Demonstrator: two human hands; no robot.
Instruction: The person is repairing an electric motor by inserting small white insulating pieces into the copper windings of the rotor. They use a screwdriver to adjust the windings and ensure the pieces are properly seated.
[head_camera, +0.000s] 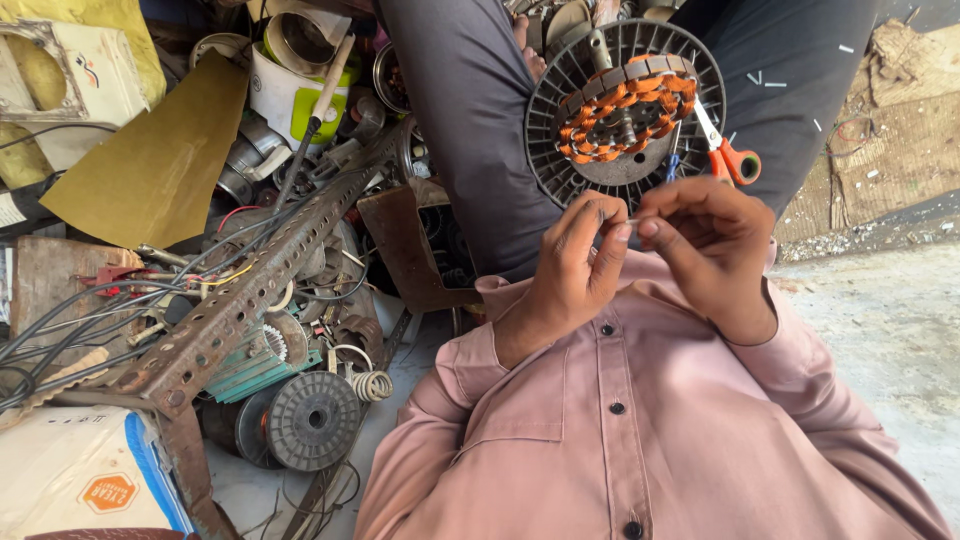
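1. Landmark: round dark ribbed motor housing with orange copper windings and a grey laminated core (625, 105), resting on the lap of dark trousers (470, 120), upper middle of view.
2. Left hand (578, 268): just below the housing, fingers curled, thumb and forefinger pinched shut on a thin pale wire end (632, 222).
3. Right hand (710, 250): just below and right of the housing, likewise pinched on the same wire end; fingertips of both hands nearly touching.
4. Wire: very fine, barely visible between the fingertips; whether it runs up to the windings cannot be told.
5. Orange-handled scissors (728, 152): lying at the right edge of the housing, blades pointing up and left, untouched.
6. Step in hand, judged: working the end of a winding lead between the fingertips, twisting or stripping it; which one cannot be told.
7. Next move, judged: calls for a steady pinch and small finger motion, wire kept taut but unbroken; scissors within easy reach if trimming is needed.
8. Left of the housing: rusty perforated steel angle bar (250, 290), grey ribbed disc (312, 420), black cables and scrap on the floor.
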